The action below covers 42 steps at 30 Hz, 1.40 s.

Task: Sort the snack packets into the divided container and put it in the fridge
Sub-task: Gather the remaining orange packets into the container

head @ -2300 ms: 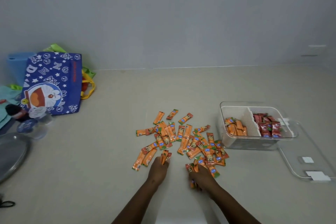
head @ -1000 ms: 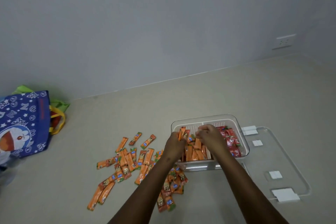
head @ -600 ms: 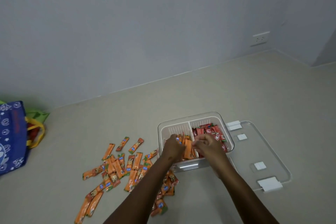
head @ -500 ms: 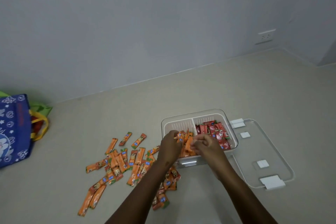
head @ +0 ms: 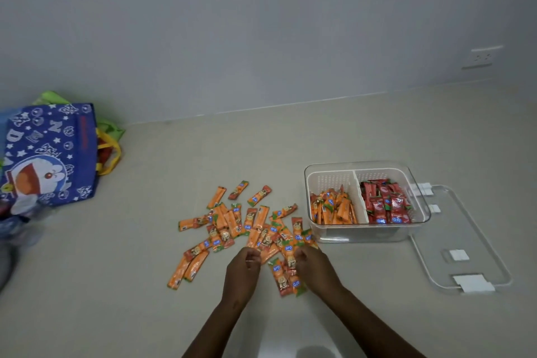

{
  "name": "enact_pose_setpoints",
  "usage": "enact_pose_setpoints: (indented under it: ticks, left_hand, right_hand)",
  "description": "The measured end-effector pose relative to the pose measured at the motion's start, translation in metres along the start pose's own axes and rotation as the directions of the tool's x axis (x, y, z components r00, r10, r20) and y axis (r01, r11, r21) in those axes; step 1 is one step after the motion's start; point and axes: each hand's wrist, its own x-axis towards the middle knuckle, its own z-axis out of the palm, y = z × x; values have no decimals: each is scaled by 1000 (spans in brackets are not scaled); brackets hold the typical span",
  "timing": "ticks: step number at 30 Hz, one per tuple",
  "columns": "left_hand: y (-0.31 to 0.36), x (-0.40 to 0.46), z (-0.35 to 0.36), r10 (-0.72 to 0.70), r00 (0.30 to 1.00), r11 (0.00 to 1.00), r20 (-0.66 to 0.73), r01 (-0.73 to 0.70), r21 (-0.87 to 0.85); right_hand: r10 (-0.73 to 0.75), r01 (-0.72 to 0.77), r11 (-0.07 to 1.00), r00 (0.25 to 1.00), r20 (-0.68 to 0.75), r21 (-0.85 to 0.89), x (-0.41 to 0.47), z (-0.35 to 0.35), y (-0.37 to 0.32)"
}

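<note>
**Snack packets spread across the floor, both hands at the near edge of the pile**

Snack packets in orange foil, long and narrow (head: 250, 227), lie scattered on the beige floor (head: 116, 285) near its middle. At the floor's left edge, against the wall, a blue cartoon-print tote bag (head: 49, 154) stands. The left hand (head: 242, 270) sits at the pile's near edge, fingers curled; whether it pinches a packet cannot be told. Just beside it, the right hand (head: 312, 266) rests among the nearest packets, fingers curled, grip unclear. Right of the pile, touching it, stands the clear divided plastic container (head: 366, 234): orange packets in its left compartment, red square packets (head: 385, 206) in its right. The clear flat lid (head: 465, 241) lies beside it, further right.
</note>
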Motion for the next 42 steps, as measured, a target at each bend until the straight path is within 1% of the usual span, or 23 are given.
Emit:
enact_pose_setpoints:
  ticks: [3,5,8,10,13,15,16,18,19,20,22,24,26,27,28,29,30,31,32,33,35,39,42]
  left_hand:
    - [-12,-3,-1,-13,998,1000,59,13,-5]
    - [-19,-3,4,-36,992,999,121,32,36]
    - [-28,0,13,-85,982,990,171,64,125]
    - [-27,4,16,-89,982,982,167,59,179]
    - [-20,11,27,-86,981,978,173,50,200]
    - [-13,14,35,-79,980,968,183,32,249]
    - [-12,15,40,-83,979,960,185,29,279]
    - [-11,17,46,-81,974,940,210,5,340]
    - [-12,18,48,-86,971,930,221,-1,367]
    - [-17,21,52,-107,968,936,228,21,352]
    - [-22,26,54,-144,958,955,248,69,290]
    - [-19,24,49,-135,962,973,238,83,217]
    - [-20,22,43,-132,967,987,220,108,117]
    - [-22,22,40,-125,969,990,214,107,91]
    - [-24,23,36,-121,971,991,205,108,72]
    - [-26,24,33,-123,973,992,195,117,43]
    - [-29,27,30,-117,976,993,183,115,18]
    - [-30,29,28,-116,978,993,172,117,7]
    - [-31,31,25,-115,980,993,161,117,-6]
    - [-29,33,21,-124,981,991,152,129,-23]
    - [-28,37,17,-135,980,987,147,146,-61]
    - [-21,50,19,-129,974,990,187,136,-27]
    - [0,53,21,-89,966,996,243,94,-6]
  right_hand:
    - [-70,63,986,997,-36,-156,10,29,3]
    - [-62,42,970,995,-75,-240,17,41,1]
    - [0,-43,965,986,-164,-257,29,48,0]
    - [58,-102,969,980,-192,-226,33,45,-3]
    - [95,-111,991,978,-187,-76,24,34,-7]
    - [96,-82,993,979,-179,82,12,22,-10]
    - [117,-85,978,979,-167,191,6,16,-11]
    - [201,-136,887,974,-105,441,-7,6,-14]
    - [232,-165,823,971,-56,544,-13,2,-16]
    - [248,-186,761,969,-14,621,-18,-1,-16]
    - [291,-221,641,956,34,735,-22,-4,-14]
    - [326,-252,591,943,59,766,-21,-4,-7]
    - [338,-280,639,939,65,716,-16,0,-3]
    - [326,-281,708,944,54,648,-11,3,0]
    - [307,-272,803,951,23,530,-6,6,2]
    - [279,-256,898,960,-13,357,-1,8,7]
    - [233,-226,963,972,-31,148,3,11,10]
    - [181,-182,983,983,-15,-32,6,15,14]
    - [126,-124,982,992,6,-146,8,19,17]
    - [82,-76,977,996,25,-200,8,22,20]
    - [45,-37,974,999,29,-224,7,25,25]
    - [48,-41,968,999,22,-249,12,26,32]
    - [43,-46,982,999,-18,-184,10,23,31]
